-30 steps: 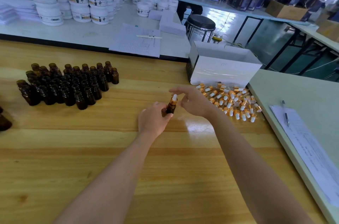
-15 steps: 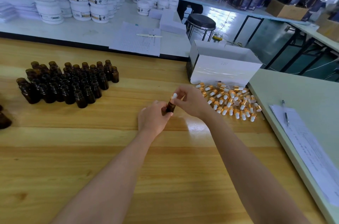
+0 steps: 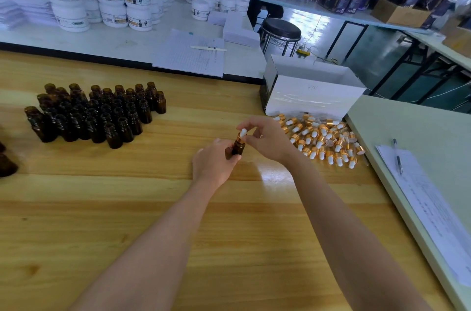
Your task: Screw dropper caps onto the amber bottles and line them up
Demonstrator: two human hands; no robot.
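Bottles (image 3: 96,116) L, caps (image 3: 323,139) R, table (image 3: 178,221) free btwn.

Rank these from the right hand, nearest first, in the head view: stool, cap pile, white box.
1. The cap pile, just right of the right hand.
2. The white box, behind the pile.
3. The stool, farthest back.

held bottle (image 3: 238,149) 1 | held cap (image 3: 241,134) 1 | white box (image 3: 313,99) 1 | pens (image 3: 397,157) 2 (loose caps (image 3: 323,142): uncounted)
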